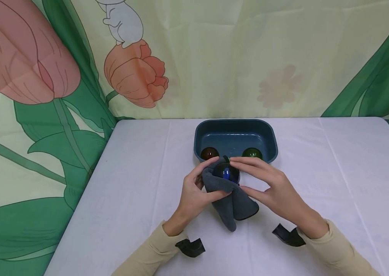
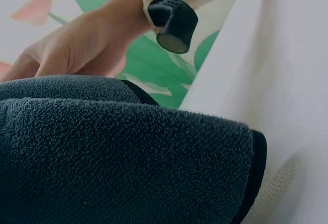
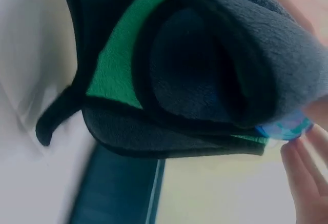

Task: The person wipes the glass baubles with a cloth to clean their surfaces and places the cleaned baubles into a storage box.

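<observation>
A glossy dark blue ball [image 1: 227, 173], see-through in places, sits in the folds of a grey cloth [image 1: 240, 205]. My left hand [image 1: 194, 197] grips the cloth around the ball's left side, thumb across the front. From the right, my right hand [image 1: 271, 182] pinches at the ball, its fingertips at the upper edge and its thumb lower down. In the right wrist view the cloth [image 3: 195, 65] shows a green patch and black trim, with a bright blue bit of the ball [image 3: 287, 126] peeking out. The cloth [image 2: 123, 162] hides most of the left wrist view.
Just behind the hands stands a dark blue-green tray [image 1: 235, 124]. In it lie a dark red ball [image 1: 209, 153] at the left and a green ball [image 1: 252, 153] at the right. White cloth covers the table [image 1: 139, 165]; a printed curtain [image 1: 215, 57] hangs behind.
</observation>
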`<state>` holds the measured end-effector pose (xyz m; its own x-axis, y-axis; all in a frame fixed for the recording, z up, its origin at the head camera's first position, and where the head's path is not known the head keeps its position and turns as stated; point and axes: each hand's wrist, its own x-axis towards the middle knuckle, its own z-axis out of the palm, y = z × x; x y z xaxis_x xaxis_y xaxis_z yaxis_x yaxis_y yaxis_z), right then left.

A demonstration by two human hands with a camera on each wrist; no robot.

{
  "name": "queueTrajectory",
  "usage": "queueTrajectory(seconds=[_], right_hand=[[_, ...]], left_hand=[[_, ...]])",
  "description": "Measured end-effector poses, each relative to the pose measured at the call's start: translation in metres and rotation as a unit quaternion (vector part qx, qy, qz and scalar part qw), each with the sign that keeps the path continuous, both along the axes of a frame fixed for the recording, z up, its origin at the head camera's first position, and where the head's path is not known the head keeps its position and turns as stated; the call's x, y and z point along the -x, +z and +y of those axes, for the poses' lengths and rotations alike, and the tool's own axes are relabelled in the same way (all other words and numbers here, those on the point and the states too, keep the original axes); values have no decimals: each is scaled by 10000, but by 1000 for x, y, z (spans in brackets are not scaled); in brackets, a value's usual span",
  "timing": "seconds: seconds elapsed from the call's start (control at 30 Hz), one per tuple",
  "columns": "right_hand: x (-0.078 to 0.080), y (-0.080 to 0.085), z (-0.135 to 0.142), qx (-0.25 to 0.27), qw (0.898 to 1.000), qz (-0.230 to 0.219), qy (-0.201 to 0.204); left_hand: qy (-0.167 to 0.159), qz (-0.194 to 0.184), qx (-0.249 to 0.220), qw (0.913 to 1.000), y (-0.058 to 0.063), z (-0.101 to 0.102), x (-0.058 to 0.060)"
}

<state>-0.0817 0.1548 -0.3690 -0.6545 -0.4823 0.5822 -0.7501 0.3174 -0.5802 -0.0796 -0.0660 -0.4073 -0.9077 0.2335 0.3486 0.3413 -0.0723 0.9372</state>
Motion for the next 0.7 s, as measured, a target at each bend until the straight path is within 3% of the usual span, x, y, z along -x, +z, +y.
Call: queueTrajectory(seconds=[0.17,0.37,0.5,0.6,0.7], right_hand=[[1,0,0,24,9965,723,415],[0,-3,-2,87,9964,772,343],[-3,-5,-4,193,9993,300,84],[-5,-6,-6,486,9967,-652,-78],[-6,-7,-7,788,9844,-1564,-161]], left_hand=[[-19,133,0,9999,1,1,-1],[-4,135,36,9999,2,-1,-2],[-13,139,-7,9999,1,-2,-2],[-20,183,-49,9998,1,-2,-3],[-1,216,-90,9997,0,-2,-3]])
